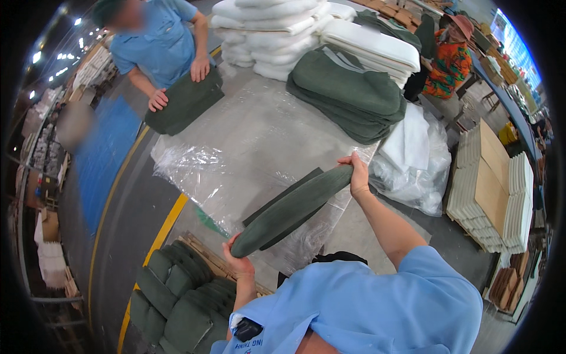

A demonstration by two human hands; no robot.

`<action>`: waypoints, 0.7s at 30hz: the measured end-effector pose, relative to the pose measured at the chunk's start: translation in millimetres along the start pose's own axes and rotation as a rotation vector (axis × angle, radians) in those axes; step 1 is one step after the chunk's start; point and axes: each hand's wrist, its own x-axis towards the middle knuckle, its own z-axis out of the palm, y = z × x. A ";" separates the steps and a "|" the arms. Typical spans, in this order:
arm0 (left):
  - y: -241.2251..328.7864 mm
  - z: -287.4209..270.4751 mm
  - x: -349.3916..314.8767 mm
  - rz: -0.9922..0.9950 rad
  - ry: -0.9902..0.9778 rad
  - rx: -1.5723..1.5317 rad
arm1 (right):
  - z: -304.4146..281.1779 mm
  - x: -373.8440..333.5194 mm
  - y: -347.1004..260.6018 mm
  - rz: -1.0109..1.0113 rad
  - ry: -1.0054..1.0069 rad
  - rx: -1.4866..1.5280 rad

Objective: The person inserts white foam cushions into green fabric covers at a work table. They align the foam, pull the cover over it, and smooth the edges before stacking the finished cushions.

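Green fabric is covering the cushion point(292, 209) over the near part of the plastic-covered table point(253, 112). The left hand point(239, 259) is pinching its near left end; the right hand point(355, 174) is clasping its far right end. Far left, a co-worker point(156, 47) is holding another green piece point(186, 103).

Free room is left on the film-covered table point(259, 133) between a green padded piece point(292, 209), gripped by left hand point(240, 265) and right hand point(359, 176), and a second green piece point(186, 106) held by a co-worker point(159, 44); the far side is blocked by stacked white padding point(274, 35) and piled green covers point(345, 88).
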 end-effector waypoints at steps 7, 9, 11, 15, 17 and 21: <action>-12.1 -3.1 0.1 -0.097 0.051 -0.141 | -2.7 -1.0 -3.1 0.002 0.006 -0.021; -14.3 -12.5 5.6 -0.104 0.065 -0.154 | 3.3 0.2 -3.3 0.009 -0.019 -0.004; -17.3 -21.5 5.7 -0.116 0.020 -0.135 | -2.5 -2.1 0.7 0.013 -0.010 -0.025; -5.6 -6.3 21.6 -0.146 -0.058 0.018 | -16.8 1.6 -3.7 0.000 -0.039 -0.005; 5.3 -22.0 3.1 -0.291 -0.044 0.071 | -22.8 -13.0 1.1 0.053 0.042 -0.041; 33.4 -32.8 -27.8 -0.607 -0.155 -0.145 | -16.2 -66.4 2.2 0.278 0.187 0.199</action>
